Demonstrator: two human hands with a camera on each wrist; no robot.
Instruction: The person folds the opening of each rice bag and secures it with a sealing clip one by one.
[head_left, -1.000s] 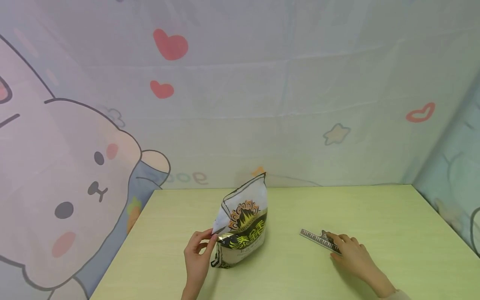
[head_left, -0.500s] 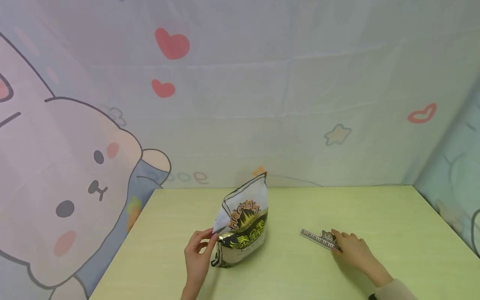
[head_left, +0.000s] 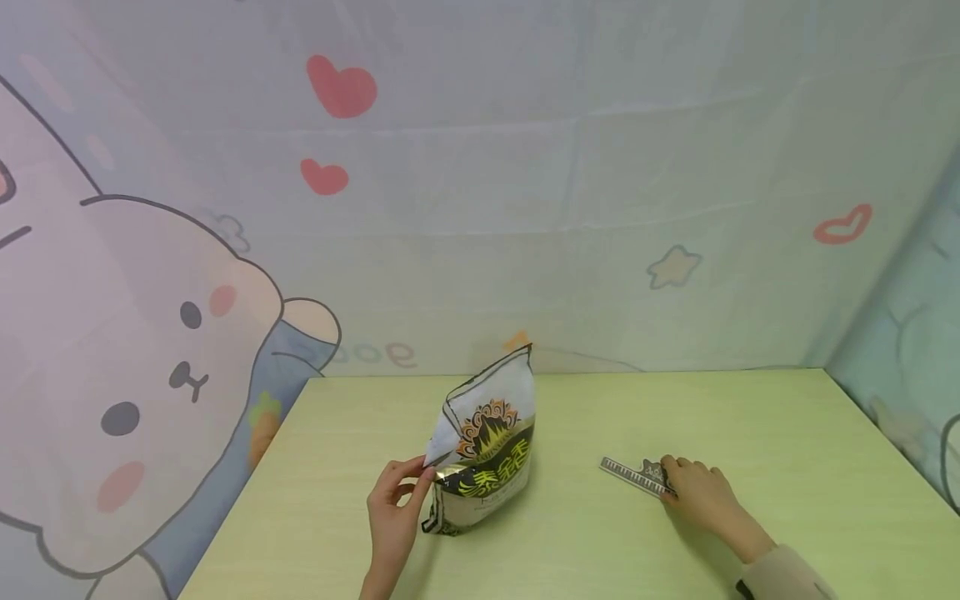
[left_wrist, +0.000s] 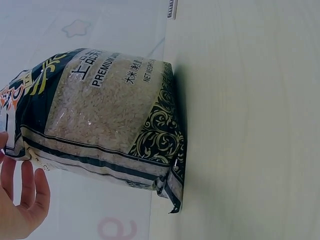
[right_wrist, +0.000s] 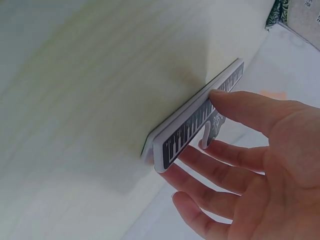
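Pale table [head_left: 577, 567]: left hand [head_left: 396, 507] in pinch on bag [head_left: 491, 454], right hand [head_left: 701, 498] likewise on strip [head_left: 630, 476]

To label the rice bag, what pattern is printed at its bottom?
Gold scrolls on dark background; the bag shows them best in the left wrist view.

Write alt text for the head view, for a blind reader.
The left hand pinches the edge of a standing white-and-black plastic bag on a yellow-green table; the right hand grips a flat black-and-white piano-patterned strip. Behind hangs a cartoon-printed fabric backdrop.
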